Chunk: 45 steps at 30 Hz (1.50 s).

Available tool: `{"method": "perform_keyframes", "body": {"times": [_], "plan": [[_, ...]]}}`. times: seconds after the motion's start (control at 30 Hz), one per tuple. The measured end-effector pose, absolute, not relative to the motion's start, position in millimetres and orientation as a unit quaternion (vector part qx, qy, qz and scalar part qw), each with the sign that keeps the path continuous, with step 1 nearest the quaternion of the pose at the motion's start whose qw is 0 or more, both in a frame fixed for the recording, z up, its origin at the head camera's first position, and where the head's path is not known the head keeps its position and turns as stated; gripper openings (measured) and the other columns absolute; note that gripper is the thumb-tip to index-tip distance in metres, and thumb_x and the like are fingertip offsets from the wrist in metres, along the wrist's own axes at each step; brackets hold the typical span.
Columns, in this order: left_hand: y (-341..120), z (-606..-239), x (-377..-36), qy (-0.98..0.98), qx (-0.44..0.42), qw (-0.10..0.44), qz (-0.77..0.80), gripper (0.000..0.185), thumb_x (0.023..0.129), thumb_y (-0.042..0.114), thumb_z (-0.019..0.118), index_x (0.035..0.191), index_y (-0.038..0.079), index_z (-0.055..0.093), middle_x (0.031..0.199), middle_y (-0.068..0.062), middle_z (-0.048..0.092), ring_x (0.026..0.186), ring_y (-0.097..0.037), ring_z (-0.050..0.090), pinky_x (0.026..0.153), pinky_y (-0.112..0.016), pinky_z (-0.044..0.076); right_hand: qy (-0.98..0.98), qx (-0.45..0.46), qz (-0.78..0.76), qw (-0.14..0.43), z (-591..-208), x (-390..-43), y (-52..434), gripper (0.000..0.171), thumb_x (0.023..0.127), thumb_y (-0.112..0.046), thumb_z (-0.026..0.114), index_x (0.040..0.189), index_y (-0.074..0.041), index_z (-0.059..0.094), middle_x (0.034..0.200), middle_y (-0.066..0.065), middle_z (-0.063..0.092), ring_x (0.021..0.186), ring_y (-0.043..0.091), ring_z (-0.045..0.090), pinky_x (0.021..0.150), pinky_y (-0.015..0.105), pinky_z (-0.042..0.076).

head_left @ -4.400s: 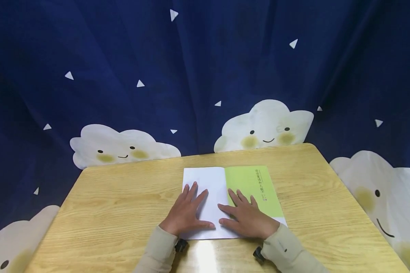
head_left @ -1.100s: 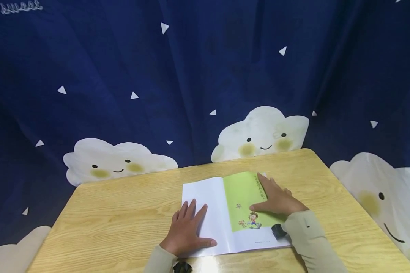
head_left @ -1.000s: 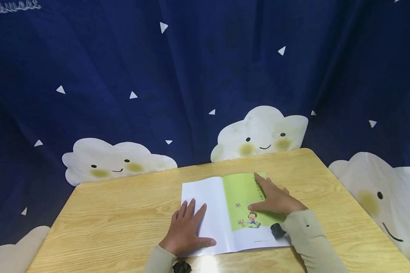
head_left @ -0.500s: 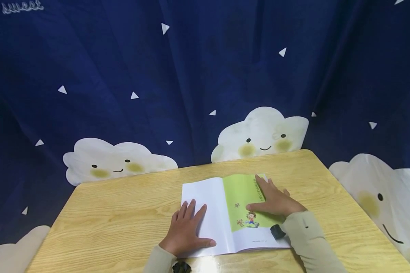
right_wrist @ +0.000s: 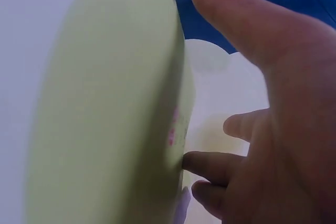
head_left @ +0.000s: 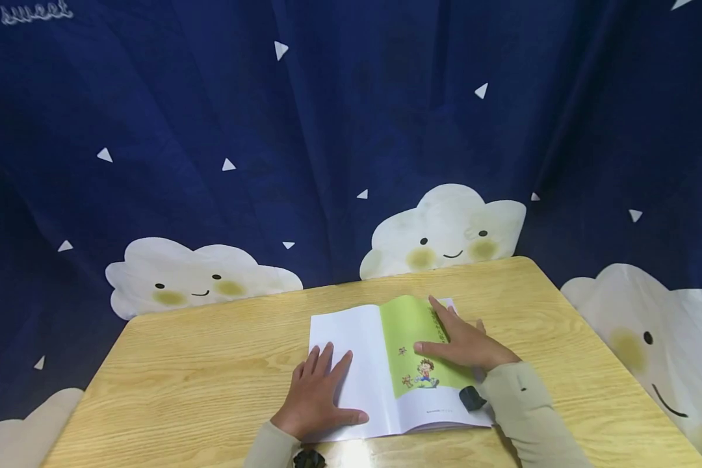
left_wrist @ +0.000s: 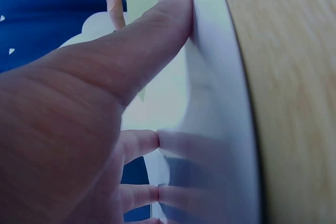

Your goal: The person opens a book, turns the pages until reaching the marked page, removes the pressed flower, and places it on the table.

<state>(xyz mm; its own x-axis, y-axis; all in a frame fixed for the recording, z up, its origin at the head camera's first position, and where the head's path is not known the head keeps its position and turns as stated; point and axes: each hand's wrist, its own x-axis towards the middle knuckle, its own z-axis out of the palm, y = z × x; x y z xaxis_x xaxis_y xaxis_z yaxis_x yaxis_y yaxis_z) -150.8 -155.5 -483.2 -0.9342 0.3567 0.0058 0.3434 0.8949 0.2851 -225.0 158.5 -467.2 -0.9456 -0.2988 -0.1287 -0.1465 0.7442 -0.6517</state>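
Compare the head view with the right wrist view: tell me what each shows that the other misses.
Only the head view shows the whole open book on the wooden table, the left hand flat on its white page, and the cloud curtain. Only the right wrist view shows the green page bulging upward, close up. Both show the right hand with fingers on that page.
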Motion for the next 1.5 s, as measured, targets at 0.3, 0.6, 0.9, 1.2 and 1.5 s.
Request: {"method": "perform_keyframes", "body": {"times": [0.3,0.6,0.9,1.2,1.5], "plan": [[-156.5,-481.9,-151.6,0.973,0.178,0.025,0.143,0.107,0.066,0.077,0.065,0.149,0.017,0.038,0.155,-0.023,0.024,0.141,-0.046,0.018,0.105,-0.064,0.023,0.927,-0.131,-0.333,0.116,-464.5,-225.6,154.1,0.105,0.080,-0.067,0.062,0.157,-0.019,0.009,0.158,0.012,0.022,0.146,0.035,0.008,0.105,0.071,-0.007],[-156.6,-482.9,-150.9,0.974,0.173,0.033,0.142,0.107,0.066,0.079,0.064,0.150,0.018,0.037,0.156,-0.022,0.022,0.142,-0.046,0.017,0.106,-0.064,0.022,0.925,-0.145,-0.329,0.123,-465.8,-225.1,151.4,0.100,0.082,-0.069,0.057,0.157,-0.020,0.011,0.159,0.010,0.021,0.147,0.033,0.008,0.105,0.071,-0.009],[-155.4,-481.5,-149.9,0.975,0.170,0.035,0.137,0.107,0.065,0.080,0.063,0.150,0.019,0.037,0.156,-0.021,0.023,0.142,-0.045,0.017,0.107,-0.064,0.022,0.907,-0.160,-0.360,0.146,-462.1,-223.5,147.1,0.091,0.087,-0.070,0.048,0.156,-0.027,0.007,0.157,0.006,0.028,0.141,0.038,0.025,0.106,0.069,-0.011],[-154.4,-481.4,-151.1,0.974,0.172,0.042,0.141,0.108,0.066,0.080,0.063,0.150,0.019,0.036,0.156,-0.021,0.022,0.142,-0.045,0.016,0.107,-0.064,0.021,0.861,-0.136,-0.470,0.141,-448.3,-223.0,146.9,0.066,0.096,-0.064,0.034,0.154,-0.038,0.015,0.154,-0.003,0.034,0.139,0.031,0.032,0.108,0.063,0.022],[-154.8,-483.5,-149.7,0.973,0.171,0.042,0.147,0.107,0.066,0.079,0.064,0.150,0.019,0.037,0.157,-0.021,0.022,0.142,-0.046,0.016,0.107,-0.065,0.020,0.807,-0.141,-0.564,0.102,-441.5,-223.8,159.2,0.046,0.104,-0.047,0.031,0.149,-0.044,0.024,0.150,-0.003,0.041,0.141,0.030,0.030,0.112,0.061,0.017]]}}
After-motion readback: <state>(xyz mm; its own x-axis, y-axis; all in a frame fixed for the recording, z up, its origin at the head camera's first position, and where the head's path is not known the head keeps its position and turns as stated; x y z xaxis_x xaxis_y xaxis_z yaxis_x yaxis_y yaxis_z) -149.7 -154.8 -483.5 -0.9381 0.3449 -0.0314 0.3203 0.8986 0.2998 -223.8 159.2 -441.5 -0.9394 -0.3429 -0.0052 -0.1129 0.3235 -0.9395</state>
